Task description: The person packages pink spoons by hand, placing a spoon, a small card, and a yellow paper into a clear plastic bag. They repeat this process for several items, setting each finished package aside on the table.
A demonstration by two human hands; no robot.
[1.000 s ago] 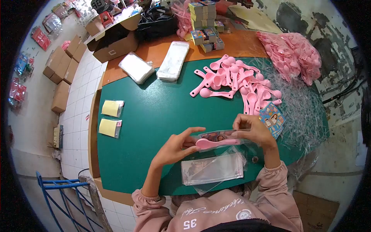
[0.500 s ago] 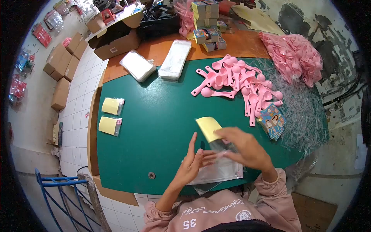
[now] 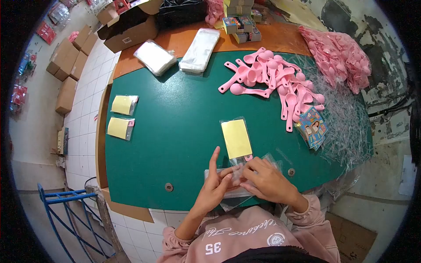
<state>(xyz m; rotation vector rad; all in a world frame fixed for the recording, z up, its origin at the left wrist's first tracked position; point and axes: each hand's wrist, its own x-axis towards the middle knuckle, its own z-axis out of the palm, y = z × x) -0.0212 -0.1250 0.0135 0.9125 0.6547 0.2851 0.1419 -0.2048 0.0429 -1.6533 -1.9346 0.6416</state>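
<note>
We see the packet with a yellow card [image 3: 237, 138] lying on the green tabletop [image 3: 162, 140], just beyond both hands, a bit of pink showing at its near right corner. Our left hand [image 3: 213, 188] has its index finger raised, well apart from the thumb, while its other fingers reach to clear plastic film [image 3: 237, 172]; we cannot tell whether its grip holds any. Our right hand [image 3: 268, 182] keeps a narrow grip, fingers bent together over that film, but we cannot tell what is pinched. Below the hands, we see part of a stack of clear sleeves [image 3: 239, 192]. Farther right lie blue printed cards [image 3: 314, 127], touching a heap of pink spoons [image 3: 274, 76]. Two more packets [image 3: 119, 127] lie near the tabletop's left edge, one just beyond the other.
</note>
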